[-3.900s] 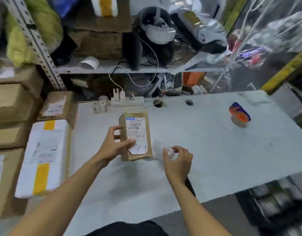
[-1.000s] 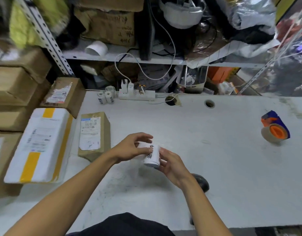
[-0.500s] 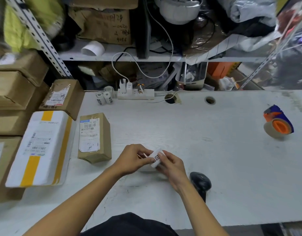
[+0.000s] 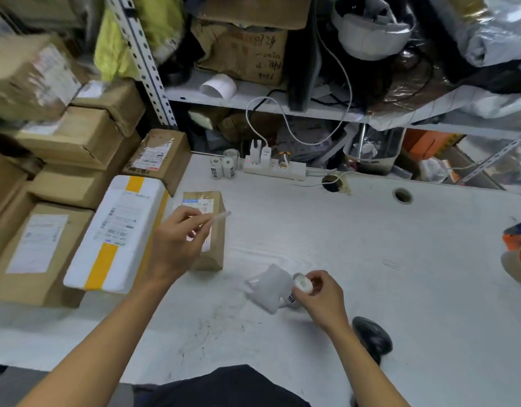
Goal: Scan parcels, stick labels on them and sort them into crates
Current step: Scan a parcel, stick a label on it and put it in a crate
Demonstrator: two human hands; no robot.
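Note:
A small brown parcel (image 4: 216, 230) with a white shipping label lies flat on the white table (image 4: 341, 245). My left hand (image 4: 177, 245) hovers over it, pinching a small white label (image 4: 219, 215) between thumb and fingers. My right hand (image 4: 323, 298) grips a small label roll (image 4: 301, 284) just above the table, with a loose strip of white backing paper (image 4: 268, 286) trailing to its left. A black handheld scanner (image 4: 372, 339) lies by my right forearm.
A white parcel with yellow tape (image 4: 118, 233) and stacked brown boxes (image 4: 77, 136) fill the left side. Spare label rolls (image 4: 224, 167) and a power strip (image 4: 275, 167) sit at the back edge. A tape dispenser (image 4: 518, 251) rests far right. Cluttered shelves rise behind.
My left hand has left the roll and moved up-left over the brown parcel with a peeled label. My right hand has kept the roll and shifted slightly right.

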